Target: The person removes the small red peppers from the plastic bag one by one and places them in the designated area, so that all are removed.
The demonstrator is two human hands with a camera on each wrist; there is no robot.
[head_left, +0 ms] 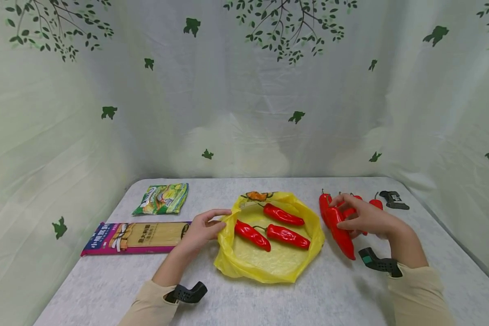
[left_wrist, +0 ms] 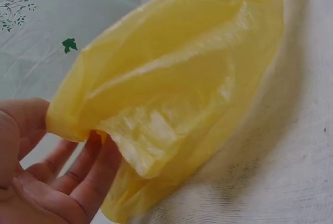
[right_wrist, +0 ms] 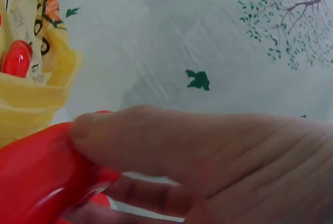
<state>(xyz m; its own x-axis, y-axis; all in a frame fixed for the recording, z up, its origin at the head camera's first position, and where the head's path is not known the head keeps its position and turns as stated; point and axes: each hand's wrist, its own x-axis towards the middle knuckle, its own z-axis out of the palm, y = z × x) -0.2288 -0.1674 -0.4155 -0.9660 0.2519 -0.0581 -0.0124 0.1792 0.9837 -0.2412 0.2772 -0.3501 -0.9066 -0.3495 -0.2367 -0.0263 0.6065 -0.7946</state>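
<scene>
A yellow plastic bag point(head_left: 269, 271) stands with its mouth spread open at the middle of the table, and three red peppers point(head_left: 285, 235) lie inside it. My left hand point(head_left: 201, 233) pinches the bag's left rim between thumb and fingers, as the left wrist view also shows. To the right of the bag, my right hand point(head_left: 362, 217) grips a red pepper point(head_left: 340, 233) between thumb and fingers, its tip pointing toward me. Several more red peppers point(head_left: 324, 199) lie behind and around that hand, partly hidden by it.
A green snack packet point(head_left: 163, 199) lies at the back left. In front of it is a long pack of noodles point(head_left: 146, 237), its right end behind the left hand. A small black packet point(head_left: 394, 200) sits at the back right corner, close to the table's edge.
</scene>
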